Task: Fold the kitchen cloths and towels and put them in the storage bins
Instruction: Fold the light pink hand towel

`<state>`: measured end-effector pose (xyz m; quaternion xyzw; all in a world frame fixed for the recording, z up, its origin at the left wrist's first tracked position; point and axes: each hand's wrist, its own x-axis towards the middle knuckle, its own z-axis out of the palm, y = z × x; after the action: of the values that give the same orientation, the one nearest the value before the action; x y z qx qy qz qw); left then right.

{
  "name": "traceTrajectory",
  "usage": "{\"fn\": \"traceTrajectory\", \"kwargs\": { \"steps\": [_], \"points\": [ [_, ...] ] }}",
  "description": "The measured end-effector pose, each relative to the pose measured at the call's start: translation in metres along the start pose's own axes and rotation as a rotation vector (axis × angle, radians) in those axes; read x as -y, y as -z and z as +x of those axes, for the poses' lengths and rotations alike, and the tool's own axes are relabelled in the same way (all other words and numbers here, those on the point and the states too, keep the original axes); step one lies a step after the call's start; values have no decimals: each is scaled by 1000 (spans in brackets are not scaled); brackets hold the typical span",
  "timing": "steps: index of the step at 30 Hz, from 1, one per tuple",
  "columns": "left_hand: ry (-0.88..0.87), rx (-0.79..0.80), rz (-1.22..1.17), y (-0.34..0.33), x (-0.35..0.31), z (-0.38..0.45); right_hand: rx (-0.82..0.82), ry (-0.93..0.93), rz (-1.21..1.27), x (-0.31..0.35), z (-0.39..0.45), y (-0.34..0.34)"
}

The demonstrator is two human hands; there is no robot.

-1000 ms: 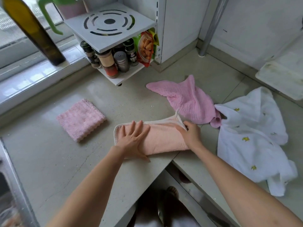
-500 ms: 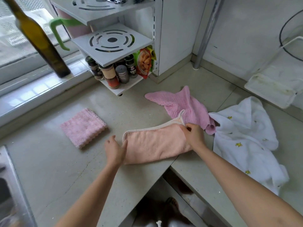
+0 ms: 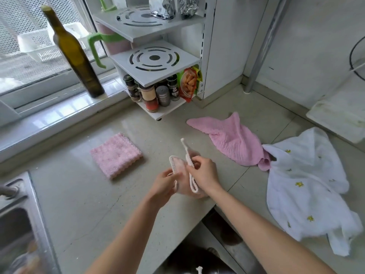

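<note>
Pinched between curled fingers (image 3: 194, 162) of the right hand (image 3: 203, 173): the white-corded edge of a peach cloth (image 3: 182, 169), with the hanging loop trailing down past the wrist. Gripped on the opposite side by the left hand (image 3: 164, 184), fingers wrapped around the cloth's near edge. Bunched and lifted just above the counter (image 3: 83, 204) between both hands, near the inner corner of the worktop; one corded corner sticking up and away.

Lying flat to the left on the counter, well apart from the hands: a folded pink cloth (image 3: 115, 155), fluffy, with scalloped edges. Sprawled unfolded beyond the right hand: a pink waffle towel (image 3: 231, 139), its far end touching a crumpled white towel (image 3: 308, 186) printed with small yellow figures, spread over the right-hand run of the counter.

Standing behind, against the wall: a white tiered rack (image 3: 156, 60) with slotted shelves, spice jars (image 3: 152, 95) crowded on its lowest level beside a red snack packet (image 3: 188, 83), and foil bags on the top tier. Upright on the windowsill: a dark green glass bottle (image 3: 75, 54). Hung at the rack's left side: a pink jug with a green handle (image 3: 94, 50). At lower left: the rim of a steel sink (image 3: 37, 214).
</note>
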<state>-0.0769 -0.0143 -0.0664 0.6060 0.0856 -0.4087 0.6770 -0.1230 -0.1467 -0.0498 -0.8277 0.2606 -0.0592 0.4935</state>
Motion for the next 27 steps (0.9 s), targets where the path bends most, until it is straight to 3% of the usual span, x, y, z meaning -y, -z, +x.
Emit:
{"fn": "traceTrajectory", "kwargs": {
  "steps": [4, 13, 19, 21, 24, 27],
  "points": [
    [-70, 115, -25, -12, -8, -12, -9, 57, -25, 8, -6, -9],
    [-85, 188, -118, -8, -19, -23, 67, 91, 94, 23, -11, 5],
    [-141, -49, 26, -4, -28, -20, 353, 64, 209, 40, -14, 9],
    [-201, -164, -4, 3, -33, -19, 293, 136, 253, 46, -11, 21],
    [-311, -50, 106, 20, -49, -28, 165, 193, 253, 46, 7, 47],
    [-368, 93, 363, 35, -66, -41, 400, 189, 179, 40, 24, 63]
  ]
}}
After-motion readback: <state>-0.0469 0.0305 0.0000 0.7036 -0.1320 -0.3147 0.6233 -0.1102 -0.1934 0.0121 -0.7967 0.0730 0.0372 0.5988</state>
